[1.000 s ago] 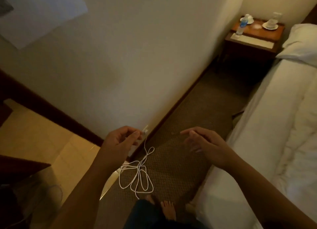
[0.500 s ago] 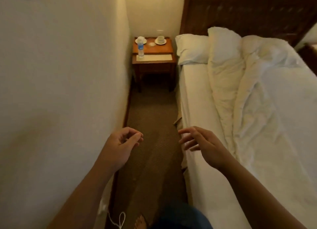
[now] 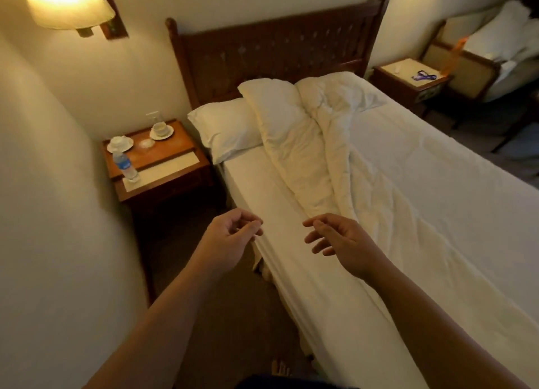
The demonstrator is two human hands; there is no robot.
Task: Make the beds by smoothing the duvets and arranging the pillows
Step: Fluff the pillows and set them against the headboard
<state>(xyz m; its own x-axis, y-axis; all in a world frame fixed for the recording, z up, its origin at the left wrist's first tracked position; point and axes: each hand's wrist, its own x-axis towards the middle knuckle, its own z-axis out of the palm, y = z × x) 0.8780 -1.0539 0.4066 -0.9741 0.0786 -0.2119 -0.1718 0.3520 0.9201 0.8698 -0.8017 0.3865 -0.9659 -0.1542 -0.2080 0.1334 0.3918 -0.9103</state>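
A white duvet (image 3: 393,167) lies crumpled on the bed, its left edge folded back so a strip of bare sheet (image 3: 262,190) shows. One white pillow (image 3: 224,126) lies flat at the head on the left; part of it is under the bunched duvet fold. My left hand (image 3: 230,237) hovers over the gap beside the bed with loosely curled fingers and holds nothing. My right hand (image 3: 341,240) hangs above the sheet near the duvet's folded edge, fingers relaxed, touching nothing.
A wooden nightstand (image 3: 157,167) at the left carries a water bottle (image 3: 125,164) and cups. A lit wall lamp (image 3: 67,3) hangs above. The dark headboard (image 3: 277,47) backs the bed. A second nightstand (image 3: 408,76) and another bed (image 3: 504,41) stand at the right. A narrow carpet aisle runs along the wall.
The white cable my left hand held a second ago has been let go and is out of view. The view has swung up and right from the floor to the bed.
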